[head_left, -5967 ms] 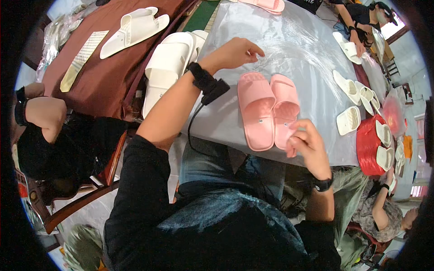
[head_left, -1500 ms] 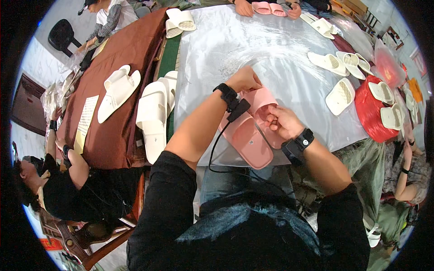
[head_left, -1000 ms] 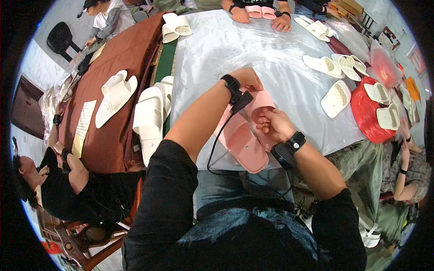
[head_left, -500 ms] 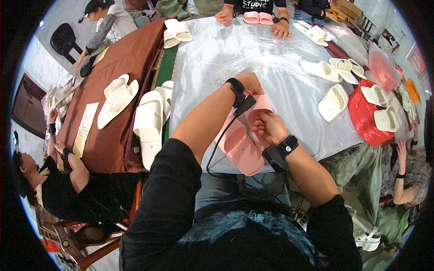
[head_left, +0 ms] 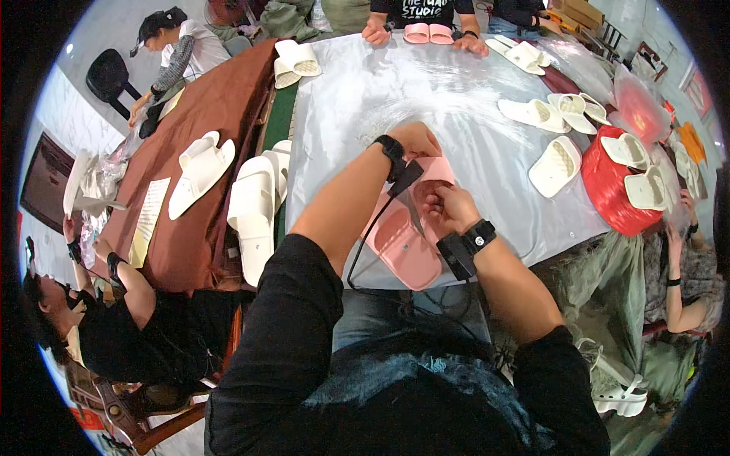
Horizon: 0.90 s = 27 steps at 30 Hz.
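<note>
Two pink slide slippers lie in front of me at the table's near edge. The nearer pink slide [head_left: 408,247] rests with its sole toward me, untouched by my fingers. Bent over the far end of the other pink slide [head_left: 435,169] is my left hand [head_left: 416,141], gripping it there; most of its fingers are hidden. My right hand [head_left: 454,208] is closed against the inside of that same slide, fingers curled; what they pinch, if anything, is too small to make out. A black device with a cable [head_left: 407,179] hangs at my left wrist, and another [head_left: 456,254] at my right.
Plastic sheeting [head_left: 342,99] covers the table. White slides [head_left: 255,205] stand at its left edge, more [head_left: 555,167] at the right beside a red twine roll [head_left: 620,190]. Across sits a person with a pink pair [head_left: 427,33]. People work on both sides; a brown cloth-covered table [head_left: 205,106] adjoins left.
Both my hands stay on the far pink slide, with my right fingers shifted slightly. The person at the left now raises a white item. The view has moved a little.
</note>
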### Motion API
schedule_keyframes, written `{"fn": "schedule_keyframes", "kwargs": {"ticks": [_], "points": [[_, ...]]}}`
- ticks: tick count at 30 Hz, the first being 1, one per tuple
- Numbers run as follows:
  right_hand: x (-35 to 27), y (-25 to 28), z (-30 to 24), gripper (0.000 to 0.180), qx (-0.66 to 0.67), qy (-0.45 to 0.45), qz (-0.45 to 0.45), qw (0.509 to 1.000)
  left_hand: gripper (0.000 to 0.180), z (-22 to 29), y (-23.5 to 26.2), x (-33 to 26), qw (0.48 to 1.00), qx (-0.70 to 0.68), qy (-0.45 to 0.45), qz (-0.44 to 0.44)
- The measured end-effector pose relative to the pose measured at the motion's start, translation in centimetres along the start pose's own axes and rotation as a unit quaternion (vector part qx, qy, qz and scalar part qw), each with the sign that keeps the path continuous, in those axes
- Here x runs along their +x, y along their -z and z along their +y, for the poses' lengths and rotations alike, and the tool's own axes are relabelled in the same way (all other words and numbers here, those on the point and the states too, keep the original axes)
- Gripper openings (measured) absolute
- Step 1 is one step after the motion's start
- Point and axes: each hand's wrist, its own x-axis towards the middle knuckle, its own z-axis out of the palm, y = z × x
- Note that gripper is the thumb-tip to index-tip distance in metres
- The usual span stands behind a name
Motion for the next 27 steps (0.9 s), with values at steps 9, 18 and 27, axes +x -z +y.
{"fn": "schedule_keyframes", "kwargs": {"ticks": [9, 18, 27], "points": [[-5.0, 0.3, -2.1, 0.021, -0.104, 0.117, -0.029, 0.987, 0.013, 1.9, 0.3, -3.6, 0.952, 0.023, -0.138, 0.272], [-0.5, -1.4, -8.7, 0.023, -0.359, 0.419, -0.018, 0.834, 0.011, 4.3, -2.1, -5.9, 0.863, 0.124, -0.319, 0.371], [3.2, -4.9, -8.8, 0.017, -0.394, 0.243, -0.151, 0.873, 0.012, 0.3, -1.9, -8.9, 0.850, -0.078, -0.264, 0.450]]}}
